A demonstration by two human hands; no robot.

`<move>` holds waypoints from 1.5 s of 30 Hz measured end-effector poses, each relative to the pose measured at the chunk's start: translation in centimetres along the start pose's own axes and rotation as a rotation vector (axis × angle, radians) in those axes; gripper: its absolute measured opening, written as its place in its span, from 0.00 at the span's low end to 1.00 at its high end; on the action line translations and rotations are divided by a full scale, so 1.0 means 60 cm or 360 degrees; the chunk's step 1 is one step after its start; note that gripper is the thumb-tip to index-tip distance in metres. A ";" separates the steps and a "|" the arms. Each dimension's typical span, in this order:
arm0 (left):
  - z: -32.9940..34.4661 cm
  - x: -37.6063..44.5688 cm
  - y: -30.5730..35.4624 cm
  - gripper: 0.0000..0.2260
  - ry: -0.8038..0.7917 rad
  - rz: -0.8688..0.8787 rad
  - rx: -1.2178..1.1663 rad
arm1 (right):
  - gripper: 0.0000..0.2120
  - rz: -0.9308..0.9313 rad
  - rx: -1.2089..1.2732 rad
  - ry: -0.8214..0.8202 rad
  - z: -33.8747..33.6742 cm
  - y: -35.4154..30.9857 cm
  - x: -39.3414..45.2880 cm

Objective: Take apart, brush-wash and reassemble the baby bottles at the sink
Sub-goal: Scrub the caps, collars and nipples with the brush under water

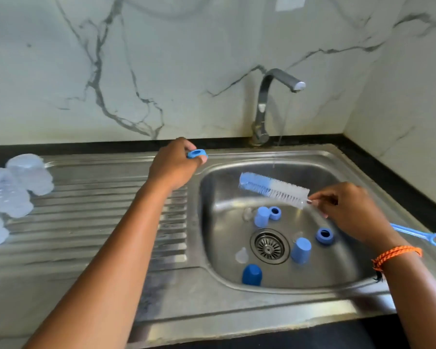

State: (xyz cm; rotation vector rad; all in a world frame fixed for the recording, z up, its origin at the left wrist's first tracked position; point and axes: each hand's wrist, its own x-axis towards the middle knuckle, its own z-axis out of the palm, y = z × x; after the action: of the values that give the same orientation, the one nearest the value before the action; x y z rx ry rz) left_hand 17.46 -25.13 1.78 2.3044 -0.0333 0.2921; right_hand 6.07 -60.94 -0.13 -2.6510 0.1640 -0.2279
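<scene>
Right hand (350, 210) pinches the bottle brush (275, 188) at the bristle base, handle running back under the wrist. Left hand (174, 165) grips a blue collar ring (196, 154) in curled fingers over the sink rim (237, 157). Below and between the hands: caps (300, 249), rings (324, 235), clear teats (241, 255) around the drain (269, 245). Far left of left hand: bottles (15, 182) on the drainboard. Beyond the hands, tap (269, 96) runs thin.

three caps (261, 216), three rings (324, 235), perhaps three bottles (29, 172)
</scene>
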 end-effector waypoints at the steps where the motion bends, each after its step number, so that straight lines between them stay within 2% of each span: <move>1: -0.019 -0.006 -0.022 0.13 0.0015 -0.0029 0.0008 | 0.09 -0.0015 -0.0003 0.0078 0.003 -0.015 -0.004; 5: -0.108 -0.030 -0.115 0.12 0.0206 -0.0094 -0.0001 | 0.09 -0.0198 0.0188 0.0376 0.030 -0.101 -0.018; 7: -0.146 -0.040 -0.157 0.11 0.0298 -0.0125 0.0006 | 0.09 -0.0313 0.0305 0.0355 0.040 -0.148 -0.022; 11: -0.200 -0.061 -0.227 0.10 0.0307 -0.0221 0.0102 | 0.11 -0.0503 0.0420 0.0289 0.059 -0.234 -0.022; 15: -0.225 -0.077 -0.273 0.15 0.0339 -0.0331 0.0319 | 0.09 -0.0558 0.0505 0.0250 0.092 -0.300 -0.015; 21: -0.223 -0.069 -0.283 0.19 0.0291 -0.0314 0.0549 | 0.08 -0.0563 0.0544 0.0205 0.123 -0.332 -0.011; 26: -0.225 -0.055 -0.266 0.29 0.0281 -0.0245 0.0596 | 0.08 -0.0520 0.0532 0.0184 0.114 -0.312 -0.007; 30: -0.202 -0.042 -0.213 0.22 0.0328 -0.0048 0.0461 | 0.07 -0.0458 0.0507 0.0139 0.094 -0.275 0.000; 36: -0.107 -0.016 -0.103 0.07 0.0025 0.0092 -0.0053 | 0.11 -0.0166 0.0499 0.0094 0.054 -0.170 0.018; 41: 0.021 -0.020 -0.012 0.04 -0.0207 0.0122 -0.0324 | 0.10 0.0069 0.0401 0.0097 0.006 -0.066 0.015; 45: 0.129 -0.028 0.033 0.03 -0.0449 0.0125 -0.0306 | 0.09 0.0086 0.0354 0.0251 -0.004 -0.003 -0.002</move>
State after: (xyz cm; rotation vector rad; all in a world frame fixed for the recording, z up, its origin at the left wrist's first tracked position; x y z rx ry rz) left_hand 17.14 -32.22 -2.27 2.1387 -0.2825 0.0006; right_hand 5.93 -60.85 0.16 -2.4043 0.2463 -0.4128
